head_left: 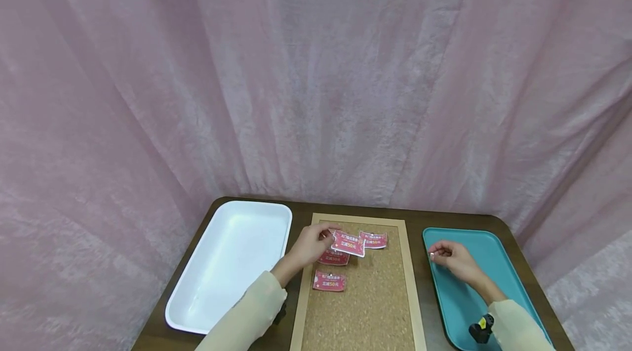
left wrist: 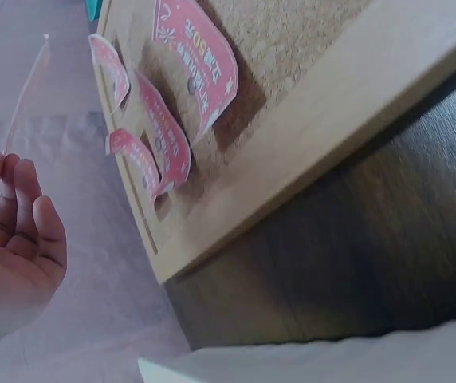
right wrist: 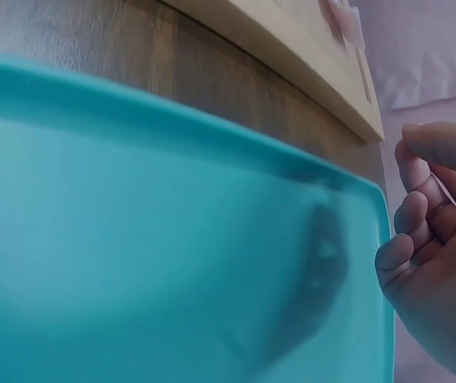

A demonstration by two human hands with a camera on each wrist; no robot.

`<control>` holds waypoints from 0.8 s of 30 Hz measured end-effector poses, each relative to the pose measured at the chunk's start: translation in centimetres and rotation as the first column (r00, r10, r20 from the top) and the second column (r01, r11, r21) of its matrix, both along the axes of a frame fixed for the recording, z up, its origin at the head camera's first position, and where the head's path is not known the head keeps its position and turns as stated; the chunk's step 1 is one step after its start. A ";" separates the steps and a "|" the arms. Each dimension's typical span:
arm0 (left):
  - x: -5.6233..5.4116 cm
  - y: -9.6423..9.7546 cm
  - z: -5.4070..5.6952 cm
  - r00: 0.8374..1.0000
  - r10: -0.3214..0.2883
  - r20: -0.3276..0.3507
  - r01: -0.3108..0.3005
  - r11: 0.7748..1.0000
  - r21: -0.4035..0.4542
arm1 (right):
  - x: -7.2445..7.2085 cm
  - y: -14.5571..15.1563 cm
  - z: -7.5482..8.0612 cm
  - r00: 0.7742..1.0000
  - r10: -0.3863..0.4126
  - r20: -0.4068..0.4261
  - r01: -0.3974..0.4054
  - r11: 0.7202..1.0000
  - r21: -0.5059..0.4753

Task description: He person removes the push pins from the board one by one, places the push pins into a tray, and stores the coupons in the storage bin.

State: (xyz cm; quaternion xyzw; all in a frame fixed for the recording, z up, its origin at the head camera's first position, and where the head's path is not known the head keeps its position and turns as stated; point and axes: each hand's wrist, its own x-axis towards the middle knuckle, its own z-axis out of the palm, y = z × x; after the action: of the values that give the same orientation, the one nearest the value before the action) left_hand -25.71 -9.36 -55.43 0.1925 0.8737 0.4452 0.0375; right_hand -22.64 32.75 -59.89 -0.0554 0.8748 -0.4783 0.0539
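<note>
My left hand (head_left: pixel 310 242) pinches a pink paper coupon (head_left: pixel 348 243) by one edge above the cork board (head_left: pixel 370 301). In the left wrist view this held coupon (left wrist: pixel 29 96) shows almost edge-on, raised off the board. Several similar curled coupons (head_left: pixel 329 281) lie on the board's upper part, with small round dots on some, perhaps pin heads. My right hand (head_left: pixel 456 261) is over the teal tray (head_left: pixel 459 315), near its left rim. Its thumb and forefinger pinch a tiny whitish piece (head_left: pixel 432 256), too small to identify; the fingers hide it in the right wrist view.
A white rectangular tray (head_left: pixel 232 263) stands left of the board on the dark wooden table (head_left: pixel 429 307). The board has a raised pale wood frame (head_left: pixel 413 290). A pink curtain (head_left: pixel 316 93) hangs just behind the table's far edge.
</note>
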 end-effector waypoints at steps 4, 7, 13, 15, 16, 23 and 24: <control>0.1 -1.0 0.3 1.000 0.011 0.004 -0.011 1.000 0.009 | 0.3 0.6 0.2 0.999 -0.033 0.011 0.033 0.999 0.024; 0.2 -1.7 0.5 1.000 0.025 0.009 -0.025 1.000 0.011 | 0.5 1.1 0.3 0.999 -0.042 0.015 0.041 0.999 0.034; 0.0 -2.9 0.7 0.999 0.042 0.032 -0.043 0.999 0.028 | 1.2 2.1 0.2 0.998 -0.063 0.010 0.062 0.998 0.028; -0.1 -3.3 0.7 0.999 0.037 0.028 -0.038 0.999 0.026 | 1.5 2.4 0.1 0.998 -0.067 0.009 0.066 0.997 0.032; -0.1 -3.6 0.7 0.999 0.036 0.023 -0.037 0.999 0.026 | 1.6 2.5 0.1 0.998 -0.065 0.008 0.064 0.997 0.036; 0.2 -5.4 0.8 0.997 0.069 0.023 -0.071 0.996 0.054 | 2.1 3.5 -0.5 0.996 -0.079 0.033 0.077 0.996 0.053; 0.2 -5.6 0.9 0.996 0.080 0.025 -0.081 0.995 0.057 | 2.1 3.7 -0.5 0.996 -0.079 0.042 0.077 0.996 0.052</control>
State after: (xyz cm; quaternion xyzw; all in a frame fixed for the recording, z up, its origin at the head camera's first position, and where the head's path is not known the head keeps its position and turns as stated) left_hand -25.47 -14.97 -54.57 0.1530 0.8669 0.4738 0.0240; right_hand -20.50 36.43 -60.38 -0.0092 0.8867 -0.4590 0.0556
